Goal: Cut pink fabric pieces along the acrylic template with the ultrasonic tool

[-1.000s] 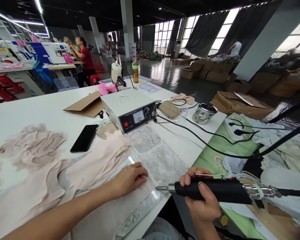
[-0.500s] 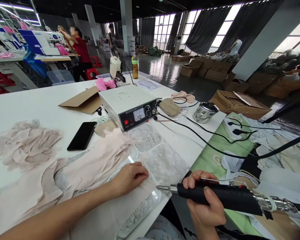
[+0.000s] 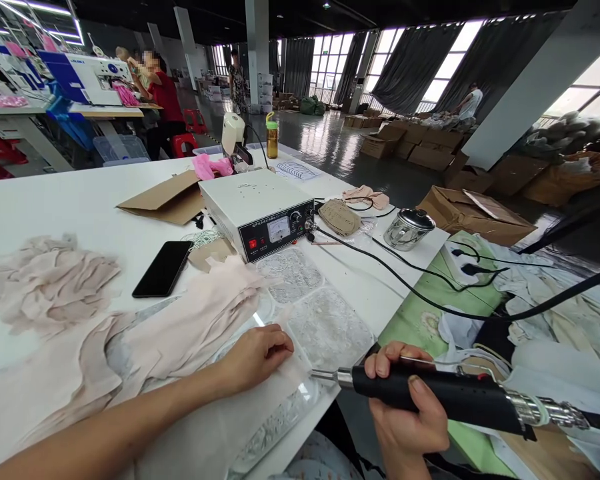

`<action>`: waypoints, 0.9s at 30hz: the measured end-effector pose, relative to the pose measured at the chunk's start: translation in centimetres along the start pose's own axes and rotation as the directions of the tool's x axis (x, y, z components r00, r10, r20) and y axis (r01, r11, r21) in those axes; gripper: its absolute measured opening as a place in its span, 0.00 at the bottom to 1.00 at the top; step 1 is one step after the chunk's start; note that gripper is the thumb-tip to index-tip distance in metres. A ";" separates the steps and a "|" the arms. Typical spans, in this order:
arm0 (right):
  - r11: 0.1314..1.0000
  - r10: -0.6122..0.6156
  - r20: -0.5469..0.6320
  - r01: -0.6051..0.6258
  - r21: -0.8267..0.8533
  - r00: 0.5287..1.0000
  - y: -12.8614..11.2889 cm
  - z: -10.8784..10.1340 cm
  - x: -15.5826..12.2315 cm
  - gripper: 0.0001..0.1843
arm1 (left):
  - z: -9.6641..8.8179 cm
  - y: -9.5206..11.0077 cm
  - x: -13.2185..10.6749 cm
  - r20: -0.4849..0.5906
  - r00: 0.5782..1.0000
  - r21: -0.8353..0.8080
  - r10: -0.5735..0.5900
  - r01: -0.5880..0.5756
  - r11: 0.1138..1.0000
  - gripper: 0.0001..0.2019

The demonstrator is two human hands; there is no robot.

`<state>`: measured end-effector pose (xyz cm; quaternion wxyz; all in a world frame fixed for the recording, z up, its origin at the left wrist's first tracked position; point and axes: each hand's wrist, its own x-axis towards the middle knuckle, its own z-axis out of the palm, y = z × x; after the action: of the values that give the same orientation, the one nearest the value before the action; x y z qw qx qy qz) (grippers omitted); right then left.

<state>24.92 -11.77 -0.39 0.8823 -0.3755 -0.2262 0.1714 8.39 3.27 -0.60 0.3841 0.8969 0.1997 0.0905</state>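
Note:
My left hand (image 3: 257,357) lies with curled fingers on thin pale pink fabric (image 3: 275,390), closed on it near its edge; the fingertips are partly hidden. Beneath the fabric is a clear, scuffed plastic template (image 3: 333,323) with rounded outlines. In my right hand (image 3: 410,407) is a black ultrasonic handpiece (image 3: 435,395), held level. Its slim metal tip points left and reaches the fabric's edge beside my left hand; whether it touches cannot be told. A cable runs from the handpiece's right end.
A white control box (image 3: 260,213) with a dial stands behind the template. Left of it lie a black phone (image 3: 163,269) and a fabric pile (image 3: 50,283). A steel pot (image 3: 409,229) stands right, with a black cable (image 3: 405,273) crossing nearby. People sit and stand farther off.
My right hand and the handpiece have shifted slightly left in view. My left hand has shifted slightly left too, still on the fabric. The whole view has moved a little.

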 end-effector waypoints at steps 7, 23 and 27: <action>1.000 0.015 0.012 -0.014 -0.026 1.000 0.5 -0.1 -0.3 0.08 | 0.3 -0.4 -0.8 0.023 0.951 0.234 0.308 -0.304 0.923 0.11; 0.993 0.024 0.041 -0.019 -0.115 0.999 -0.5 -0.4 -0.5 0.07 | -0.1 -0.6 -0.5 0.290 0.727 0.543 0.622 -0.660 0.519 0.06; 0.992 0.051 0.053 -0.045 -0.115 0.997 -0.4 -1.0 -0.4 0.07 | 0.1 -0.7 -0.6 0.278 0.733 0.551 0.621 -0.652 0.521 0.04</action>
<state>25.15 -12.79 -0.76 0.8483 -0.4257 -0.2511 0.1898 7.72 3.35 -1.17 0.0143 0.9821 -0.1327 0.1333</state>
